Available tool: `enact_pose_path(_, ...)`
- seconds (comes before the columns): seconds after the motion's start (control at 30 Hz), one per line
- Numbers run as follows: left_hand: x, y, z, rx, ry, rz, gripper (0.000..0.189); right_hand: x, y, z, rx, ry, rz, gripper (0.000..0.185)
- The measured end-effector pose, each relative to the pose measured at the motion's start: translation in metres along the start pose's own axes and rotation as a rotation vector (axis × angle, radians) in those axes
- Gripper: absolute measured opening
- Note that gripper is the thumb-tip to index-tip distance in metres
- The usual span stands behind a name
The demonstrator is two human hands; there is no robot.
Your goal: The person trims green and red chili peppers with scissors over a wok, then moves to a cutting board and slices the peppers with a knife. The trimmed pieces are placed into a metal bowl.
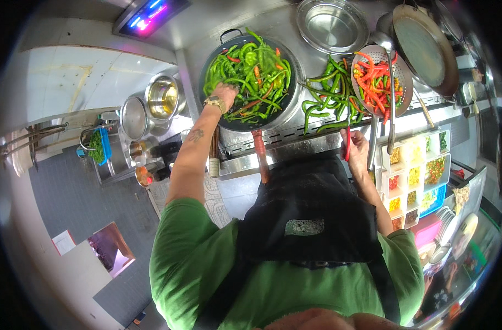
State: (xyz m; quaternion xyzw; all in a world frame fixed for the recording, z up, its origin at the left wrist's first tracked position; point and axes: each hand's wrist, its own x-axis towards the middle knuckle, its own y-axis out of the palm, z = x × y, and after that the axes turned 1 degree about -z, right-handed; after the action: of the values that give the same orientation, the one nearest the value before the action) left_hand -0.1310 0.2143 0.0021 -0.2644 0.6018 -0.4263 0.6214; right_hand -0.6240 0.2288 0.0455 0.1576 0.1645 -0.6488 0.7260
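Observation:
My left hand [226,94] reaches over the near-left rim of a dark wok [204,99] and down among green chilli peppers [251,60] with a few red ones. Its fingertips are hidden, so whether they grip a pepper is unclear. At the counter edge, my right hand [356,146] holds red-handled scissors [348,144], blades pointing away from me. Those blades lie by a loose pile of long green chillies [335,84] on the steel worktop. A perforated strainer [364,53] right of the pile carries mostly red chillies [372,84].
A steel ladle [391,95] lies across the strainer. Behind are a steel basin [331,27] and a large pan [422,49]. Plastic tubs [403,154] of chopped ingredients stand at right; metal pots [162,97] at left. The wok's handle [260,154] juts towards me.

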Motion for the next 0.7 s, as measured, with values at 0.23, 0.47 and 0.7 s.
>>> enact_pose_path(0.23,-0.021,-0.044,-0.009,-0.424,-0.035,-0.511,0.028,-0.001,0.001,0.013,-0.01,0.027,0.018,0.04)
enact_pose_path(0.47,0.021,-0.017,-0.031,-0.5,-0.321,-0.321,0.043,-0.002,0.014,0.014,-0.015,0.074,0.069,0.036)
enact_pose_path(0.7,0.014,-0.008,-0.038,-0.588,-0.265,-0.356,0.044,-0.009,0.027,0.024,0.006,0.078,0.107,0.035)
